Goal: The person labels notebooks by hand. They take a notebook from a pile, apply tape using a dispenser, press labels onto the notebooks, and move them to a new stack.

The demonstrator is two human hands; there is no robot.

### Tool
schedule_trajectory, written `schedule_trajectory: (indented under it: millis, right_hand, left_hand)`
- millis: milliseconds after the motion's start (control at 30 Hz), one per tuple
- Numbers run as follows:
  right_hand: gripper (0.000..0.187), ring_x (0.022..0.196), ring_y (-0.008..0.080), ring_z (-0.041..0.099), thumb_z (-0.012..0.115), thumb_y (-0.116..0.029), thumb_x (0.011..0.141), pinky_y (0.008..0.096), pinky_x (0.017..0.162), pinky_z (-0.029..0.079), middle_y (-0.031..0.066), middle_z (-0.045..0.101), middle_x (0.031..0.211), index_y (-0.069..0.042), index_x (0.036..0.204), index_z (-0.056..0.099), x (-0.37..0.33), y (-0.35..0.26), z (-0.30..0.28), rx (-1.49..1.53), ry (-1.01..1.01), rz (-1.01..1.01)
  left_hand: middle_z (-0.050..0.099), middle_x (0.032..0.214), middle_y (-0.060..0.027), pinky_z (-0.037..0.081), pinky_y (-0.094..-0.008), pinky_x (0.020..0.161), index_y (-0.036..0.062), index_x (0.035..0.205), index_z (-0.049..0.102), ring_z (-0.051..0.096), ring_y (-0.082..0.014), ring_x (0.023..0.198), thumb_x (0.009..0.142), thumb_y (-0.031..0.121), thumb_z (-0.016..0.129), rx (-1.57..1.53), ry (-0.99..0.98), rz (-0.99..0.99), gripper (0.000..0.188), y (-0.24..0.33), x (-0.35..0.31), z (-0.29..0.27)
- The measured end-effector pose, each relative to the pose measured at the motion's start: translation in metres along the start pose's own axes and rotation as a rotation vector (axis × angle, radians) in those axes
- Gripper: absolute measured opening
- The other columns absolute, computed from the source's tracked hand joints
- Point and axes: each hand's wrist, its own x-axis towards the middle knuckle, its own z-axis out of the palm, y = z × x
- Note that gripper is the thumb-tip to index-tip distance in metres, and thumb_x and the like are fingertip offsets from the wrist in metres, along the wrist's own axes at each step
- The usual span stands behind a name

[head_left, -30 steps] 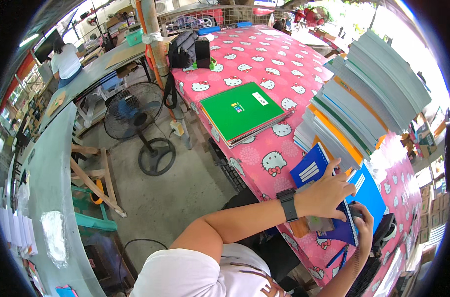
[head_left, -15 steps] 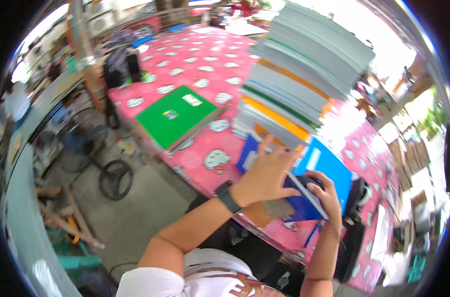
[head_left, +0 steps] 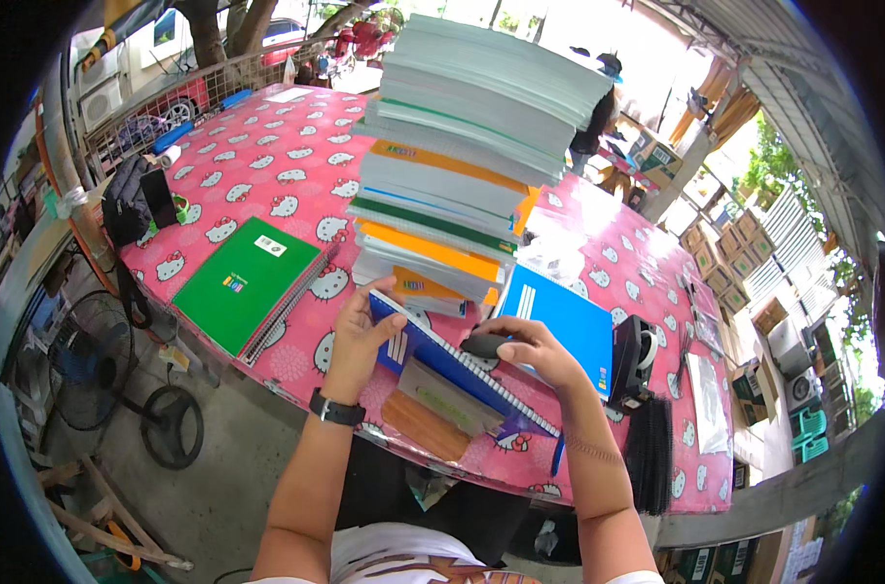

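A blue notebook (head_left: 418,343) with a white spiral edge stands tilted at the table's front, its spiral edge up. My left hand (head_left: 364,336) is closed on its upper left corner, thumb on the near side. At the middle of the spiral, my right hand (head_left: 540,352) grips a dark rounded object (head_left: 485,346), shaped like a computer mouse; its exact kind is unclear. Against the notebook's near side rests a brown wooden piece (head_left: 425,424) with a grey strip (head_left: 450,397). Part of a blue pen (head_left: 557,456) shows beside my right forearm.
A tall stack of notebooks (head_left: 462,146) rises behind my hands. Green notebooks (head_left: 238,292) lie left, a bright blue notebook (head_left: 564,321) right. Beyond it are a black device (head_left: 637,360) and black coils (head_left: 649,453). A fan (head_left: 87,341) stands left of the pink table (head_left: 287,209).
My left hand has drawn back from across the notebook to its upper left corner. The notebook's spiral edge now shows fully. My right hand keeps its grip on the dark object; the view has turned.
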Motion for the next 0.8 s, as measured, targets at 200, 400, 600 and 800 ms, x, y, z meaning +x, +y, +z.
schedule_trajectory:
  millis: [200, 400, 600, 800]
  right_hand:
    - [0.067, 0.098, 0.0233, 0.057, 0.059, -0.056, 0.073, 0.0328, 0.083, 0.046, 0.014, 0.06, 0.109, 0.003, 0.104, 0.062, 0.015, -0.013, 0.004, -0.087, -0.017, -0.108]
    - [0.062, 0.092, 0.0185, 0.057, 0.062, -0.049, 0.075, 0.0293, 0.077, 0.046, 0.0113, 0.059, 0.107, 0.003, 0.109, 0.059, 0.022, -0.01, 0.01, 0.233, -0.099, -0.14]
    - [0.055, 0.087, 0.0162, 0.056, 0.063, -0.042, 0.079, 0.0305, 0.076, 0.046, 0.0122, 0.061, 0.098, 0.004, 0.108, 0.059, 0.033, -0.007, 0.013, 0.683, -0.161, -0.252]
    - [0.064, 0.088, 0.0173, 0.057, 0.061, -0.05, 0.077, 0.0301, 0.079, 0.045, 0.0124, 0.062, 0.102, 0.002, 0.115, 0.058, 0.055, -0.015, 0.006, 0.165, -0.197, -0.151]
  left_hand:
    - [0.056, 0.106, -0.0038, 0.044, -0.0244, 0.084, 0.0022, 0.124, 0.05, 0.053, -0.0109, 0.095, 0.077, 0.002, 0.07, -0.067, 0.036, -0.069, 0.051, 0.004, -0.001, 0.003]
    - [0.056, 0.106, -0.0035, 0.043, -0.0236, 0.085, 0.0033, 0.128, 0.047, 0.052, -0.0103, 0.097, 0.079, 0.005, 0.07, -0.056, -0.004, -0.089, 0.054, 0.005, 0.0, 0.003]
    - [0.057, 0.101, -0.0031, 0.043, -0.0235, 0.083, 0.0032, 0.128, 0.046, 0.053, -0.0101, 0.093, 0.081, 0.005, 0.067, -0.2, 0.078, 0.014, 0.052, 0.003, 0.0, 0.008]
    - [0.059, 0.103, -0.0042, 0.043, -0.0249, 0.087, 0.0009, 0.123, 0.052, 0.055, -0.0115, 0.097, 0.083, 0.004, 0.064, -0.202, 0.099, 0.002, 0.042, -0.005, -0.002, -0.006]
